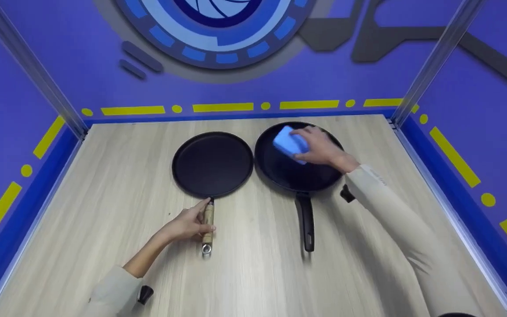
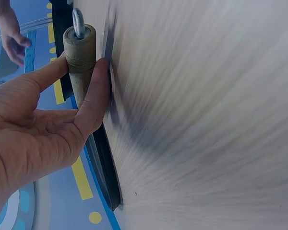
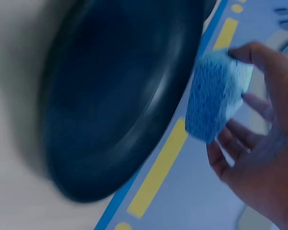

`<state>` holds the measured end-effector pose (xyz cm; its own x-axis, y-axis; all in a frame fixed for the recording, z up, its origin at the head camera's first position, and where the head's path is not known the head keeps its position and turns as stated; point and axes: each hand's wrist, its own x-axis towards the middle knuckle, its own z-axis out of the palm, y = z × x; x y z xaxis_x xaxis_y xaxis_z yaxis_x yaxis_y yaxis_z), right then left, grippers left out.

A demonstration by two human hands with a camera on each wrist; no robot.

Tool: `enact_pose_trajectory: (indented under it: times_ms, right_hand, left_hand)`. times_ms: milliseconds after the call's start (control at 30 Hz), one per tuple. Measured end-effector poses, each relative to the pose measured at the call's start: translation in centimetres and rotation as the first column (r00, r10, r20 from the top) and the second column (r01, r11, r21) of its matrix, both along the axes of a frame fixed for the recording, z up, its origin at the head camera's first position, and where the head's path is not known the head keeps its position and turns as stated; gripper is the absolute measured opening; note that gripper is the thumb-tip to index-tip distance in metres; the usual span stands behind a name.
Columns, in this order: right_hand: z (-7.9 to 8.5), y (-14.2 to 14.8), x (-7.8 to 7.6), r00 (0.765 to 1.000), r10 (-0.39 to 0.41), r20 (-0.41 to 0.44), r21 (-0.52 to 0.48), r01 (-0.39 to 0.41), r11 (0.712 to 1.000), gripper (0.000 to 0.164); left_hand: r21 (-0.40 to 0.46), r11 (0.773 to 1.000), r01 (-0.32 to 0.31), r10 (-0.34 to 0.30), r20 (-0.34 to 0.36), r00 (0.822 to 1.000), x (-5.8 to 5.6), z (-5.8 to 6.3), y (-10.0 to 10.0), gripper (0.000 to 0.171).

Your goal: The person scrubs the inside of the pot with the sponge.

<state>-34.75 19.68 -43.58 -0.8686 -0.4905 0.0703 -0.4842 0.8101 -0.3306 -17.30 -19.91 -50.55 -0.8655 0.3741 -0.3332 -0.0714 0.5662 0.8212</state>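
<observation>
My right hand (image 1: pixel 319 147) grips a blue sponge (image 1: pixel 288 140) by its edges over the right-hand black frying pan (image 1: pixel 284 174). In the right wrist view the sponge (image 3: pixel 209 96) is apart from the pan (image 3: pixel 115 105), with fingers and thumb on its sides. To the left lies a flat, low-rimmed black pan (image 1: pixel 213 164). Its wooden handle (image 1: pixel 208 220), with a metal ring at the end, is held between the thumb and fingers of my left hand (image 1: pixel 187 223). The left wrist view shows this handle (image 2: pixel 80 57) from its end, just above the table.
Both pans lie side by side on a light wood table (image 1: pixel 148 176), rims close together. The right pan's black handle (image 1: pixel 307 222) points toward me. A purple-blue wall (image 1: pixel 218 88) with yellow marks stands behind, with side walls left and right.
</observation>
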Motion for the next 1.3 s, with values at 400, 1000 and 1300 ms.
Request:
enact_pose_trajectory:
  times_ms: [400, 1000, 1300]
  right_hand:
    - [-2.1, -11.4, 0.0, 0.955, 0.294, 0.046, 0.124, -0.298, 0.947, 0.066]
    - [-4.6, -17.0, 1.2, 0.905, 0.371, 0.21, 0.237, -0.415, 0.878, 0.046]
    - [-5.0, -19.2, 2.0, 0.869, 0.431, 0.244, 0.205, -0.48, 0.853, 0.048]
  left_hand:
    - [0.004, 0.999, 0.035, -0.035, -0.002, 0.999, -0.3, -0.1, -0.2, 0.092]
    - [-0.033, 0.999, 0.04, -0.041, -0.022, 0.999, 0.1, -0.1, -0.2, 0.092]
    - [-0.062, 0.996, 0.057, -0.061, -0.064, 0.996, -0.2, 0.2, -0.2, 0.092]
